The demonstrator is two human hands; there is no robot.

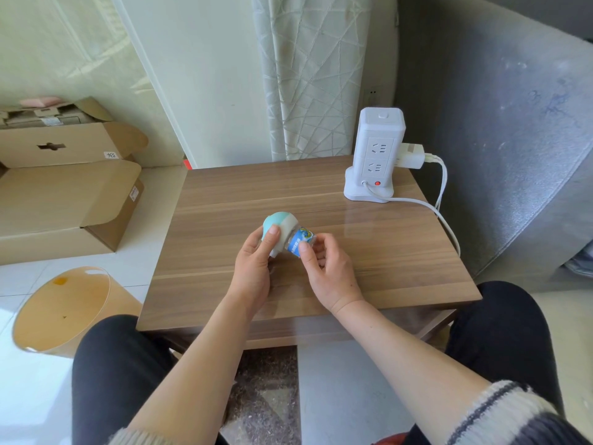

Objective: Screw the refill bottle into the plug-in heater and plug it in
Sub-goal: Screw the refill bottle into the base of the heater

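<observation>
Above the middle of the wooden table (385, 252), my left hand (253, 268) grips the plug-in heater (279, 223), a teal and white dome tilted on its side. My right hand (327, 271) pinches the refill bottle (300, 240), small and clear with a blue label. The bottle's neck sits inside the heater's white base, and both are held together off the tabletop. A white tower power strip (377, 155) stands at the table's far right corner with free sockets facing me and a red switch at its base.
A white adapter (412, 155) is plugged into the tower's right side, and a white cable (446, 220) trails off the table's right edge. Open cardboard boxes (64, 187) lie on the floor at left, with a tan bin (64, 309) near my left knee. A grey sofa (513, 123) stands at right.
</observation>
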